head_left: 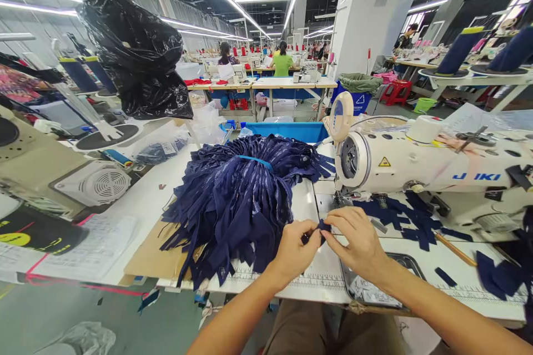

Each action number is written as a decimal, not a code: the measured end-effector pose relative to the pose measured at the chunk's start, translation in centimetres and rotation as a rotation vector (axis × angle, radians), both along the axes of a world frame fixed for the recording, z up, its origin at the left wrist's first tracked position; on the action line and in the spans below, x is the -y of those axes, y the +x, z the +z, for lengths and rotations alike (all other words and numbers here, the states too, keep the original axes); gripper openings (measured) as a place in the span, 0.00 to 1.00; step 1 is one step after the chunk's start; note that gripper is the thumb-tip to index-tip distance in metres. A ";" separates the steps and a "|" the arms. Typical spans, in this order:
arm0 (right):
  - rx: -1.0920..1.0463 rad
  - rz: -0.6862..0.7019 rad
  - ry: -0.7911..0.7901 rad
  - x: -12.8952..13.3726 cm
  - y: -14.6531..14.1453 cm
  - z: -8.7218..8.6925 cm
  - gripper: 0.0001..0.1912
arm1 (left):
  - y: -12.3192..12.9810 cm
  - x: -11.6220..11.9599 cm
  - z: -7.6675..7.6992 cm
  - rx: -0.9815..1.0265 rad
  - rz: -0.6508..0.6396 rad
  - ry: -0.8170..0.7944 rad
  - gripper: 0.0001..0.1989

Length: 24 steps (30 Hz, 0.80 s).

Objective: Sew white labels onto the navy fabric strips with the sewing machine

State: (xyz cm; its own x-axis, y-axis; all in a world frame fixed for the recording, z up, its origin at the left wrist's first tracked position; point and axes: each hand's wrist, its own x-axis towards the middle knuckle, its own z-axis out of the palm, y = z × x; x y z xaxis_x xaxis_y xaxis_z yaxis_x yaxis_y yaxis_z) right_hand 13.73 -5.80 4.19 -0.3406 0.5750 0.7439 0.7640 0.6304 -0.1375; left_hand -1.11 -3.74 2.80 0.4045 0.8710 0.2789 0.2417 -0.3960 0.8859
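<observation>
My left hand and my right hand meet in front of the sewing machine's needle area. Both pinch a small navy fabric piece between thumb and fingers. Close by on the left lies a large bundle of navy strips, bound with a blue tie. The white sewing machine stands behind and to the right of my right hand. Beneath my right wrist is a metal tray with white labels in it.
Navy scraps and an orange-handled tool lie on the right of the table. A black plastic bag hangs at the left, above another machine. A blue bin sits behind the bundle. People work farther back.
</observation>
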 end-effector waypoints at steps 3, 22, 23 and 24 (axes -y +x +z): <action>0.025 -0.013 0.009 0.1 -0.1 -0.4 0.04 | -0.2 0.2 0.1 -0.107 0.025 0.177 0.13; -0.297 -0.040 -0.366 0.3 1.0 -0.7 0.07 | 0.1 0.5 0.5 0.046 0.046 -0.023 0.13; -0.378 -0.053 -0.451 0.3 1.0 -0.6 0.08 | 0.1 0.5 0.6 0.105 0.043 -0.094 0.13; -0.458 -0.060 -0.544 0.3 1.0 -0.7 0.09 | 0.1 0.4 0.6 0.152 0.049 -0.145 0.12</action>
State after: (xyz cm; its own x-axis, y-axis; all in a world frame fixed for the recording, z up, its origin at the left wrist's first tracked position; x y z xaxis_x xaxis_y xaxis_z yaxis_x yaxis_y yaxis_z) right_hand 14.76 -6.11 3.54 -0.0189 0.9133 0.4068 0.5852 0.3400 -0.7361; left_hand -1.00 -4.17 3.42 0.3238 0.9240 0.2036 0.1164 -0.2524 0.9606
